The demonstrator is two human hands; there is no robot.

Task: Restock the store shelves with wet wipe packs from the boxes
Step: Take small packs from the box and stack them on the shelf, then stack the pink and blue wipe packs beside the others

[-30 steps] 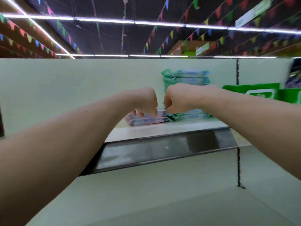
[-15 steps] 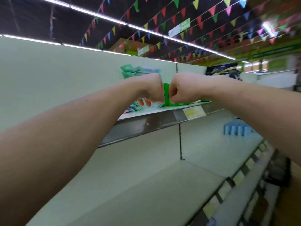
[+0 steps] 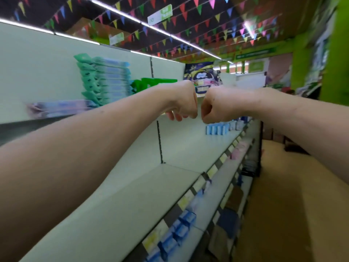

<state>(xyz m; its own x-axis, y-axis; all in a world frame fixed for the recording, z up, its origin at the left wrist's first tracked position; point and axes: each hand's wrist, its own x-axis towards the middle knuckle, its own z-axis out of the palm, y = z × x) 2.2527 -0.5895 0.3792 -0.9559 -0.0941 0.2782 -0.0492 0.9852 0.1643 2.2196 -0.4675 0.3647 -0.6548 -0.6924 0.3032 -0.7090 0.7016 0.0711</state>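
Your left hand (image 3: 184, 103) and right hand (image 3: 213, 108) are held out in front of you at about the height of the upper shelf (image 3: 15, 127). Their knuckles almost meet. Each grip is curled into a fist and I can see nothing inside either one.

The stack of teal wet wipe packs (image 3: 105, 80) sits on that upper shelf, to the left of both fists and further back, against the pale rear panel. The packs lie flat, one on top of another. Their long axis runs along the shelf, with the crimped green ends pointing away from your hands. A couple of lilac packs (image 3: 60, 108) lie flat just left of the stack, near the shelf's front edge, though they are too blurred to read.

Your left hand is the nearer one, so I judge a reach for the stack would go leftward and slightly up from there. No supply box is in view, and fetching more packs would probably mean looking away from the shelf.

Bright green packs (image 3: 156, 82) sit just right of the stack, partly hidden by your left wrist. The lower shelf (image 3: 151, 186) is wide and pale, with small blue packs (image 3: 217, 129) standing in a row further along it. Overhead hang coloured bunting (image 3: 188, 12) and light strips (image 3: 120, 12). A tan floor (image 3: 283, 205) runs down the aisle on your right.
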